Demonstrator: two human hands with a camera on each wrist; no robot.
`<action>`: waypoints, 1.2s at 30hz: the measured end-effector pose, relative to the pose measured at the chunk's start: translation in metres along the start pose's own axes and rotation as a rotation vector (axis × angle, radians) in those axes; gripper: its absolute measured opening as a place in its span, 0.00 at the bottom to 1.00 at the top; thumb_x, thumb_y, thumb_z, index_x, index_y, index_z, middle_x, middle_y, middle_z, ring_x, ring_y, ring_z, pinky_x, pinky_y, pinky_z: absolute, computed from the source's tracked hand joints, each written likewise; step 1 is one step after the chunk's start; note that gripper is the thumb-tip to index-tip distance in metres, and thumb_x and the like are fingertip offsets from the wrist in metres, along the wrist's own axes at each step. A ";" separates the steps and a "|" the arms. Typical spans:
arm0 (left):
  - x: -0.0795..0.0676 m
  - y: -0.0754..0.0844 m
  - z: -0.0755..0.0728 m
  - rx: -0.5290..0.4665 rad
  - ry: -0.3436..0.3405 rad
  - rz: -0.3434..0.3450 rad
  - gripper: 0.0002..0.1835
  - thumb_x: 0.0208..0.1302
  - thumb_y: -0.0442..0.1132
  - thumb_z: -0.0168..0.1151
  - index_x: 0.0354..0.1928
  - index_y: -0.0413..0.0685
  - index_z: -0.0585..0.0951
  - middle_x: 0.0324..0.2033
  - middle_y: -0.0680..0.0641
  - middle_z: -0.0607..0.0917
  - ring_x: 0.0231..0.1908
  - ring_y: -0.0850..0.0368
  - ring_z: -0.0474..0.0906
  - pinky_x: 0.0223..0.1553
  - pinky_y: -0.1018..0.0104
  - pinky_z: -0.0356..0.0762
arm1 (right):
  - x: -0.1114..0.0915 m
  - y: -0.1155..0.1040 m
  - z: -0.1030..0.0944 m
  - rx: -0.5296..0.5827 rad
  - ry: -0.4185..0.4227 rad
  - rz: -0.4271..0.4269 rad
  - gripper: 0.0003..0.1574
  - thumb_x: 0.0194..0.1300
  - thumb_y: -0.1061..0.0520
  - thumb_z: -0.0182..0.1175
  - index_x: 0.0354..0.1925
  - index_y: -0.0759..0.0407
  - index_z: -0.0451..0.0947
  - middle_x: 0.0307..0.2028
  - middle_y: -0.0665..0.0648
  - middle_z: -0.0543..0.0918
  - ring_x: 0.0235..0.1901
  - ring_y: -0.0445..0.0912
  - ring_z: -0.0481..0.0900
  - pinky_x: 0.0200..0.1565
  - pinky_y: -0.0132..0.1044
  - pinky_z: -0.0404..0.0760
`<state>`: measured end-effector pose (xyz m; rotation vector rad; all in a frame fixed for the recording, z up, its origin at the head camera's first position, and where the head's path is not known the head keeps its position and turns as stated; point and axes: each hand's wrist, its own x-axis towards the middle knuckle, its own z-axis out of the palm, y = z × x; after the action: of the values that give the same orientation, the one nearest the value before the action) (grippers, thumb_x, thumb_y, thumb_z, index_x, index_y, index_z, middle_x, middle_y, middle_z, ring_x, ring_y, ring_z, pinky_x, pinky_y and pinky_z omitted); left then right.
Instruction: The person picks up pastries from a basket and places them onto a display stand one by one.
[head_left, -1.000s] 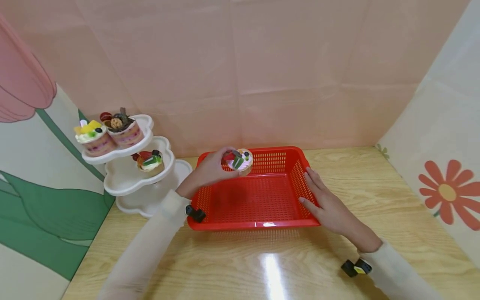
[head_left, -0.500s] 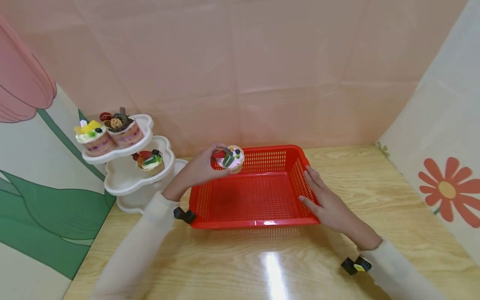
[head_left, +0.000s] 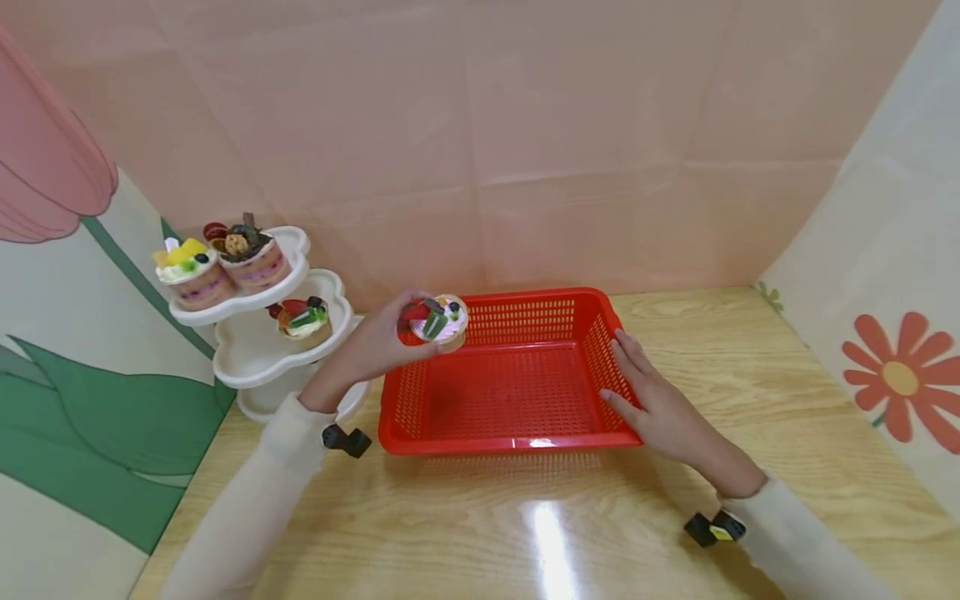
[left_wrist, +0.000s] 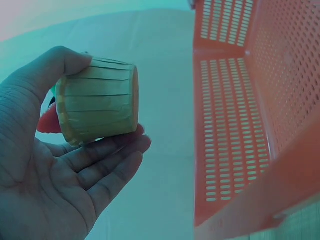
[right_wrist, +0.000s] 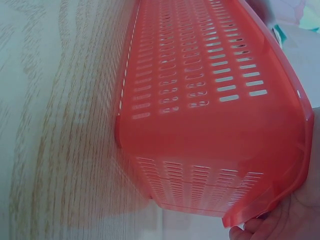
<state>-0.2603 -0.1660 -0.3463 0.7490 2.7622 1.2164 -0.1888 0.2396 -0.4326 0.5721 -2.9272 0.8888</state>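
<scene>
My left hand [head_left: 372,340] holds a cupcake [head_left: 442,323] above the left end of a red plastic basket [head_left: 517,444]. Thumb and fingers grip its pleated paper cup [left_wrist: 100,100], which lies sideways in the left wrist view. White cream, a red fruit piece, a green piece and a dark berry top it. My right hand [head_left: 660,408] rests on the basket's right rim, thumb over the inner side and fingers along the edge. In the right wrist view, the fingers of the right hand [right_wrist: 295,215] curl at the rim's corner. The basket's visible floor is bare.
A white three-tier stand [head_left: 247,364] stands at the left. Its top tier bears a fruit-topped dessert cup [head_left: 198,279] and a chocolate-topped dessert cup [head_left: 258,262]; a fruit tart [head_left: 303,325] sits on the middle tier. A wall rises behind the wooden table [head_left: 465,525].
My left hand has moved left with the cupcake, from over the basket's interior to its left end, nearer the stand. The right hand has stayed on the basket's rim.
</scene>
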 end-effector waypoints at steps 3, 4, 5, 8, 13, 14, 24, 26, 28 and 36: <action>-0.005 -0.001 -0.002 0.020 0.020 0.003 0.34 0.56 0.44 0.75 0.63 0.48 0.71 0.48 0.45 0.82 0.46 0.50 0.79 0.48 0.56 0.81 | 0.000 -0.001 -0.001 0.001 -0.001 0.001 0.50 0.75 0.46 0.57 0.79 0.66 0.44 0.81 0.59 0.39 0.78 0.61 0.42 0.59 0.68 0.71; -0.007 0.000 -0.003 0.028 0.030 0.004 0.35 0.56 0.45 0.75 0.63 0.48 0.71 0.48 0.45 0.83 0.46 0.50 0.79 0.48 0.56 0.81 | 0.000 -0.001 -0.001 0.002 -0.001 0.001 0.50 0.75 0.47 0.57 0.79 0.66 0.45 0.81 0.59 0.39 0.78 0.61 0.42 0.59 0.68 0.71; -0.009 0.000 -0.004 0.038 0.038 0.002 0.35 0.55 0.45 0.76 0.63 0.48 0.72 0.48 0.45 0.83 0.45 0.49 0.80 0.47 0.56 0.81 | 0.000 -0.001 -0.001 0.003 -0.001 0.001 0.50 0.75 0.46 0.57 0.79 0.66 0.45 0.81 0.59 0.39 0.78 0.62 0.42 0.59 0.68 0.71; -0.016 0.000 -0.008 0.052 0.054 0.003 0.35 0.54 0.46 0.76 0.63 0.48 0.72 0.47 0.44 0.84 0.44 0.49 0.81 0.45 0.57 0.82 | 0.001 -0.001 -0.002 0.004 -0.001 0.004 0.50 0.75 0.47 0.57 0.79 0.66 0.44 0.81 0.59 0.39 0.78 0.63 0.44 0.59 0.68 0.71; -0.028 -0.002 -0.012 0.010 0.060 0.022 0.34 0.55 0.41 0.76 0.63 0.46 0.71 0.47 0.43 0.84 0.43 0.49 0.81 0.48 0.55 0.82 | 0.001 -0.001 -0.001 0.005 0.001 0.001 0.50 0.75 0.46 0.57 0.79 0.66 0.44 0.81 0.59 0.39 0.78 0.63 0.44 0.59 0.68 0.71; -0.031 -0.003 -0.013 0.003 0.064 0.022 0.34 0.55 0.40 0.76 0.62 0.46 0.71 0.47 0.43 0.83 0.43 0.49 0.81 0.49 0.55 0.82 | 0.001 -0.001 -0.001 0.006 0.001 0.000 0.50 0.75 0.46 0.57 0.79 0.65 0.44 0.81 0.59 0.39 0.78 0.63 0.44 0.59 0.68 0.70; -0.056 -0.012 -0.020 -0.069 0.110 -0.049 0.33 0.54 0.37 0.76 0.62 0.49 0.72 0.51 0.43 0.81 0.46 0.49 0.80 0.50 0.53 0.81 | 0.001 0.003 0.003 -0.001 0.014 -0.025 0.50 0.76 0.43 0.54 0.79 0.66 0.44 0.81 0.59 0.39 0.78 0.61 0.43 0.61 0.68 0.69; -0.061 -0.013 -0.022 -0.075 0.118 -0.046 0.33 0.54 0.35 0.75 0.62 0.48 0.72 0.51 0.43 0.80 0.46 0.49 0.80 0.52 0.54 0.80 | 0.001 0.004 0.003 0.002 0.016 -0.029 0.50 0.77 0.43 0.54 0.79 0.66 0.44 0.81 0.59 0.39 0.78 0.61 0.42 0.63 0.68 0.67; -0.066 -0.014 -0.024 -0.071 0.128 -0.046 0.34 0.54 0.34 0.75 0.63 0.47 0.72 0.52 0.43 0.80 0.47 0.50 0.79 0.53 0.59 0.80 | 0.001 0.004 0.003 0.003 0.018 -0.029 0.49 0.77 0.44 0.55 0.79 0.66 0.44 0.81 0.60 0.39 0.78 0.61 0.43 0.62 0.69 0.68; -0.091 -0.019 -0.036 -0.060 0.174 -0.098 0.36 0.54 0.34 0.76 0.65 0.49 0.71 0.54 0.43 0.81 0.49 0.50 0.78 0.51 0.75 0.76 | 0.000 0.004 0.003 0.003 0.010 -0.015 0.49 0.76 0.45 0.55 0.79 0.65 0.44 0.81 0.59 0.39 0.78 0.63 0.44 0.59 0.69 0.71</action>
<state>-0.1957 -0.2419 -0.3494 0.5190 2.8431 1.4006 -0.1897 0.2407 -0.4372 0.5872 -2.9096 0.8920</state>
